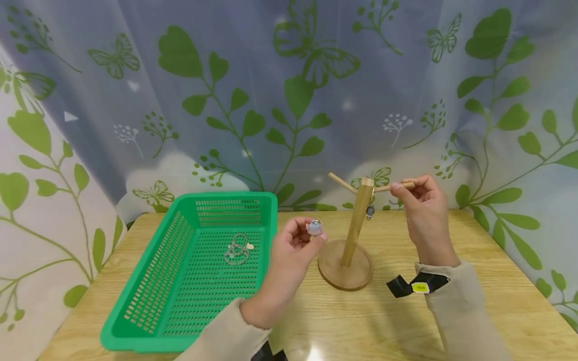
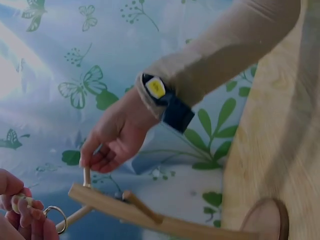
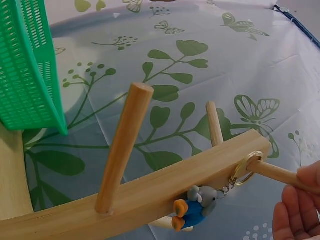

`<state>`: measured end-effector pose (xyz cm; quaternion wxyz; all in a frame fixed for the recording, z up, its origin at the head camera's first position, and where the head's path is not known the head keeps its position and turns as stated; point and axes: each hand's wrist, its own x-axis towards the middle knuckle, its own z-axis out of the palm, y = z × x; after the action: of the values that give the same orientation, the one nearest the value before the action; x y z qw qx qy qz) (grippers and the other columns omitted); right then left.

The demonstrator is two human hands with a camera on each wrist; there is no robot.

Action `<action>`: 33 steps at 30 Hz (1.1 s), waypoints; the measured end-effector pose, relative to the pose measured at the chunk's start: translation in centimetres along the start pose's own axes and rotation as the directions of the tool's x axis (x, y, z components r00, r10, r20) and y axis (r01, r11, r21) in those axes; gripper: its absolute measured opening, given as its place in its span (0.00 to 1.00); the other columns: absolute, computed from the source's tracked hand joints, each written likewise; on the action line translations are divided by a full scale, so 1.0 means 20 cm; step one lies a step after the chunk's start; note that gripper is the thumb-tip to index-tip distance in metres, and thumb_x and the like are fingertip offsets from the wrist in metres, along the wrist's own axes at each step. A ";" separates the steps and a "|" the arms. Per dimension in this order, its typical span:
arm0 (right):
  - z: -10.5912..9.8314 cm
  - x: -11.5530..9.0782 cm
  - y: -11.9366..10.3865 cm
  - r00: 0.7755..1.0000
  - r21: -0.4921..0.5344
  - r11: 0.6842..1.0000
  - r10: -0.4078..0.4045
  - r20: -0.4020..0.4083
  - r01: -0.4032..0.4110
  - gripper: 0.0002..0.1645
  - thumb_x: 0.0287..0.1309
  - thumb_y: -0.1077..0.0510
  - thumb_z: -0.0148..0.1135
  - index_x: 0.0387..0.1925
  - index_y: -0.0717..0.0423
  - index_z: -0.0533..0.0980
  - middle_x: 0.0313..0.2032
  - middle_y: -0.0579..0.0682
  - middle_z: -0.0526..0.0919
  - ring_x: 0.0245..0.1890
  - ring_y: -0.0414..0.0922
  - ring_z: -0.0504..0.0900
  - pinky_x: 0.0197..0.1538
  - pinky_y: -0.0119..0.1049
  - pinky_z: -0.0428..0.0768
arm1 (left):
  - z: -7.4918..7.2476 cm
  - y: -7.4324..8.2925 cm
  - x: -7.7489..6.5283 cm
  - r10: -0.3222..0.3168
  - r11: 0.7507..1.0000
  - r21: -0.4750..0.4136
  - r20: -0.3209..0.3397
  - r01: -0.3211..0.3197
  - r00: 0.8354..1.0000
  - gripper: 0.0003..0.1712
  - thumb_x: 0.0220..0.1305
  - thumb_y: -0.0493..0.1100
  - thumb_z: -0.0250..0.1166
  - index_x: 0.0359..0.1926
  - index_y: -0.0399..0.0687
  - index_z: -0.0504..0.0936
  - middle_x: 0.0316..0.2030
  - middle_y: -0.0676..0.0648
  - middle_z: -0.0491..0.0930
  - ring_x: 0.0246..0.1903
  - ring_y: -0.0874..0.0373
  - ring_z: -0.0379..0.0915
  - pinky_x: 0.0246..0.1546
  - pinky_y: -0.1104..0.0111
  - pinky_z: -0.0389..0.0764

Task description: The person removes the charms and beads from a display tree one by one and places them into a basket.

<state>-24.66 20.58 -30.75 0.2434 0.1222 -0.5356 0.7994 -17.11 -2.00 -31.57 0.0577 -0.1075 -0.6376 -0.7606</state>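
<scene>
My left hand (image 1: 286, 258) pinches a small keychain figure (image 1: 314, 227), pale with a blue-grey part, between thumb and fingers; its metal ring (image 2: 61, 220) sticks out in the left wrist view. To its right stands a wooden rack (image 1: 359, 220) with a round base and several pegs. From one peg (image 3: 280, 174) hangs another keychain (image 3: 195, 207), a grey animal figure with a blue body and orange feet, its ring around the peg close to the post. The outer end of that peg is pinched by my right hand (image 1: 426, 220).
On the left of the wooden table (image 1: 311, 311) sits a green plastic basket (image 1: 272, 215). Several silvery chain or ring pieces (image 1: 238, 250) lie inside it. A patterned curtain (image 1: 253, 165) hangs right behind the table.
</scene>
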 end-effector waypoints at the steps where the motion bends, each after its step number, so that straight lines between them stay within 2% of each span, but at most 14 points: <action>1: 0.00 0.00 0.00 1.000 0.001 1.000 -0.001 -0.006 0.001 0.09 0.55 0.75 0.60 0.30 0.61 0.71 0.32 0.52 0.77 0.31 0.41 0.78 0.40 0.27 0.80 | -0.02 0.00 0.01 0.008 1.000 0.008 0.002 -0.008 1.000 0.12 0.57 0.30 0.63 0.42 0.32 0.74 0.37 0.47 0.74 0.36 0.59 0.70 0.38 0.75 0.74; 3: 0.01 -0.01 0.00 1.000 -0.005 1.000 -0.004 -0.021 0.003 0.09 0.54 0.75 0.60 0.30 0.61 0.71 0.32 0.52 0.77 0.31 0.41 0.78 0.40 0.27 0.80 | -0.05 0.02 0.04 0.020 0.999 0.027 0.005 -0.020 1.000 0.11 0.57 0.30 0.63 0.42 0.33 0.74 0.36 0.48 0.75 0.35 0.59 0.70 0.38 0.76 0.75; 7: 0.02 -0.04 0.00 0.998 -0.028 0.999 -0.024 -0.051 0.022 0.10 0.54 0.76 0.60 0.29 0.62 0.71 0.30 0.51 0.78 0.30 0.41 0.78 0.39 0.27 0.80 | -0.12 0.03 0.09 -0.002 0.999 0.039 0.003 0.002 1.000 0.10 0.58 0.30 0.63 0.41 0.35 0.75 0.36 0.50 0.75 0.34 0.59 0.71 0.36 0.75 0.76; 13: 0.04 -0.07 0.00 0.995 -0.058 0.996 -0.070 -0.071 0.066 0.10 0.52 0.76 0.61 0.29 0.61 0.73 0.30 0.51 0.79 0.30 0.41 0.79 0.38 0.27 0.80 | -0.27 0.02 0.14 -0.125 0.987 0.102 -0.008 0.125 0.992 0.12 0.59 0.32 0.63 0.44 0.36 0.76 0.39 0.49 0.77 0.36 0.59 0.74 0.39 0.70 0.76; 16: 0.04 -0.08 0.00 0.992 -0.050 0.994 -0.101 -0.071 0.097 0.10 0.51 0.76 0.62 0.29 0.61 0.73 0.30 0.51 0.79 0.29 0.41 0.79 0.37 0.27 0.80 | -0.34 0.02 0.17 -0.171 0.974 0.155 0.005 0.168 0.985 0.13 0.60 0.33 0.64 0.47 0.36 0.76 0.40 0.49 0.77 0.37 0.58 0.74 0.45 0.64 0.76; 20: 0.05 -0.10 0.00 0.990 -0.016 0.991 -0.135 -0.045 0.135 0.10 0.51 0.77 0.62 0.29 0.62 0.73 0.30 0.51 0.80 0.29 0.41 0.79 0.37 0.27 0.80 | -0.44 0.02 0.20 -0.196 0.959 0.215 0.028 0.186 0.980 0.13 0.61 0.35 0.64 0.46 0.37 0.76 0.38 0.50 0.76 0.38 0.58 0.74 0.46 0.63 0.77; 22: 0.05 -0.10 0.00 0.989 0.000 0.990 -0.144 -0.031 0.144 0.11 0.51 0.77 0.61 0.28 0.62 0.73 0.30 0.51 0.80 0.30 0.41 0.79 0.37 0.27 0.80 | -0.49 0.02 0.21 -0.204 0.951 0.243 0.030 0.191 0.979 0.14 0.61 0.37 0.64 0.47 0.37 0.76 0.38 0.51 0.77 0.38 0.58 0.75 0.44 0.66 0.77; 26: 0.04 -0.11 0.00 0.990 0.007 0.990 -0.140 -0.005 0.140 0.11 0.51 0.78 0.61 0.28 0.62 0.74 0.30 0.51 0.81 0.30 0.41 0.79 0.38 0.27 0.80 | -0.59 0.00 0.24 -0.218 0.937 0.285 0.026 0.202 0.976 0.17 0.62 0.40 0.65 0.49 0.37 0.75 0.40 0.51 0.77 0.41 0.58 0.76 0.46 0.65 0.77; 30: 0.01 -0.09 0.01 0.994 -0.049 0.993 -0.104 0.037 0.105 0.09 0.52 0.77 0.60 0.29 0.62 0.74 0.31 0.50 0.81 0.32 0.41 0.80 0.39 0.27 0.79 | -0.67 -0.03 0.28 -0.225 0.925 0.315 0.002 0.213 0.974 0.19 0.61 0.41 0.65 0.50 0.35 0.75 0.39 0.52 0.77 0.41 0.58 0.75 0.47 0.65 0.76; 33: -0.03 -0.07 0.02 0.993 -0.134 0.987 -0.080 0.091 0.092 0.07 0.54 0.74 0.61 0.34 0.64 0.76 0.33 0.48 0.81 0.32 0.39 0.80 0.38 0.25 0.79 | -0.74 -0.07 0.30 -0.237 0.912 0.340 -0.023 0.230 0.971 0.21 0.62 0.42 0.65 0.51 0.35 0.74 0.39 0.52 0.77 0.41 0.59 0.75 0.47 0.65 0.76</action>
<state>-23.62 20.52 -32.04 0.2624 0.1621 -0.5938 0.7431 -24.63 -15.99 -33.84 -0.0216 -0.0261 -0.7681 -0.6394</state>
